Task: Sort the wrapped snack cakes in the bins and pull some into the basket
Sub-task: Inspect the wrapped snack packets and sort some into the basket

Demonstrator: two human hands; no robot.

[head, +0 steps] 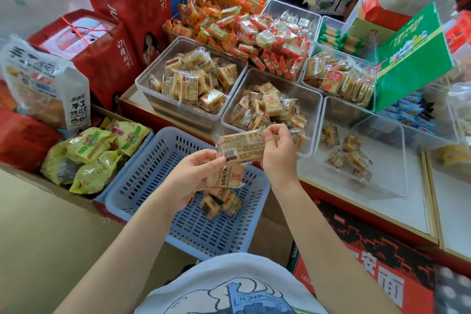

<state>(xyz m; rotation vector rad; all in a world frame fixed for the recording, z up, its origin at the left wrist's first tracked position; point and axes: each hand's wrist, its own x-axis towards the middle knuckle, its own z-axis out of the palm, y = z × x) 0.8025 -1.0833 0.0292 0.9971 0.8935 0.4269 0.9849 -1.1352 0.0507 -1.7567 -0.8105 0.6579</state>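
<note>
While both hands pinch ends, snack cake (240, 146) lies crosswise, barcode up.

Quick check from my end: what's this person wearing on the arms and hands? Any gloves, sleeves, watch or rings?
No gloves. The left hand and right hand are bare, and both forearms are uncovered, with no watch, ring or bracelet showing. At the bottom edge is a light blue-grey T-shirt with a blue printed graphic.
</note>
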